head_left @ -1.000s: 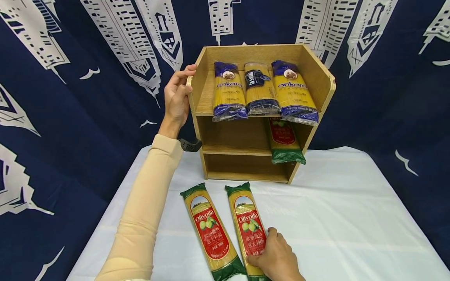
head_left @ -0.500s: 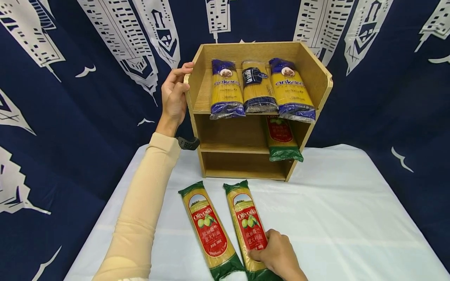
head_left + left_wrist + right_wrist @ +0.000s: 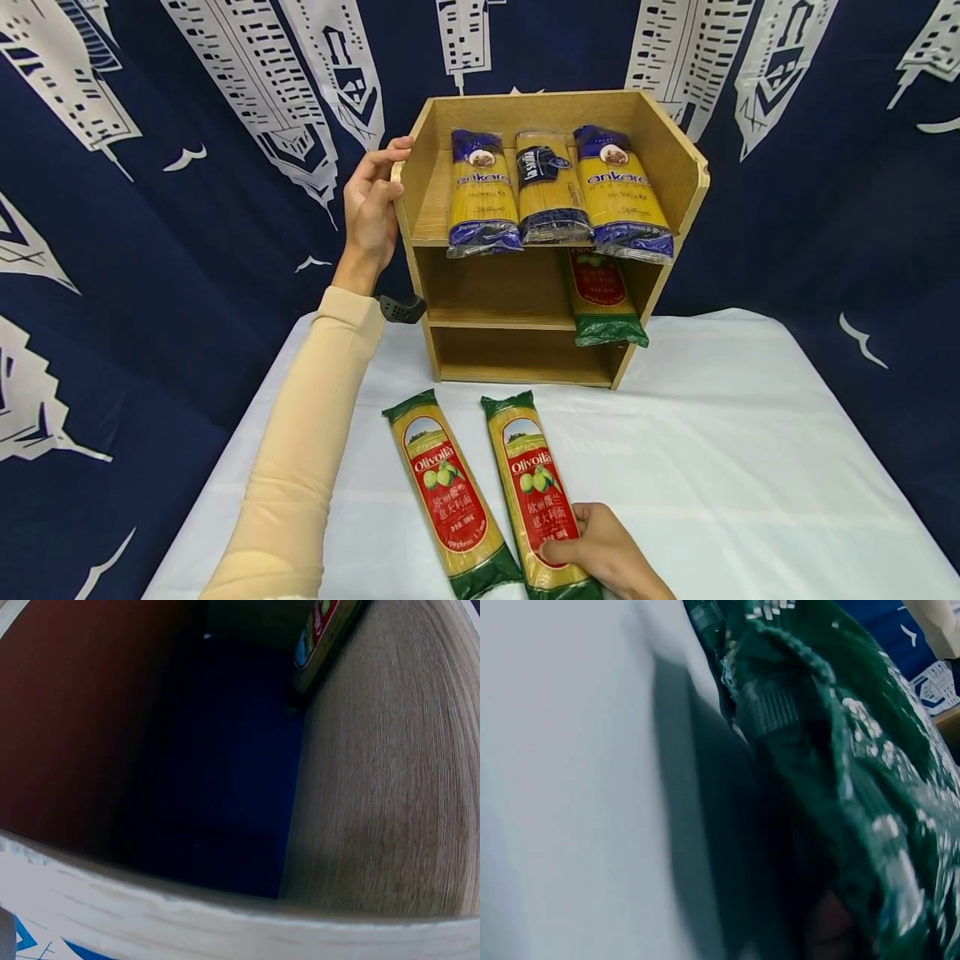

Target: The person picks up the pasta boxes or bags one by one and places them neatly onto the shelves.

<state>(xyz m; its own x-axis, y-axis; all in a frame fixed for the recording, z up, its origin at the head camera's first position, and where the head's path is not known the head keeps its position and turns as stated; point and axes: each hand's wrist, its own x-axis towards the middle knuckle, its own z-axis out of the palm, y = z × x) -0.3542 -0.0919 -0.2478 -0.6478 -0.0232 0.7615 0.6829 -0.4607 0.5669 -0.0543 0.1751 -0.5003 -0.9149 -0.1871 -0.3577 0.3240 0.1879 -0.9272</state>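
Observation:
My left hand (image 3: 371, 204) grips the left side panel of a wooden shelf (image 3: 686, 158), thumb at the front edge. My right hand (image 3: 611, 550) holds the lower right side of a spaghetti pack (image 3: 536, 492) with a red label, thumb on top. The other fingers are mostly hidden. In the right wrist view the pack's green end (image 3: 885, 787) is close, with a dark shadow beneath it. A second spaghetti pack (image 3: 450, 496) lies just to the left on the white tablecloth. The left wrist view looks into the shelf past a wooden board (image 3: 390, 772).
On the top shelf rest two Ankara pasta packs (image 3: 483, 192) (image 3: 626, 192) with a dark-labelled pasta pack (image 3: 551, 187) between them. A green-ended pack (image 3: 603, 292) sits at the right of the middle shelf, jutting past its front. A dark blue patterned curtain (image 3: 187, 292) hangs behind.
My right hand has shifted slightly right, and the pack under it has turned a little, its near end moving right. My left hand stays on the shelf.

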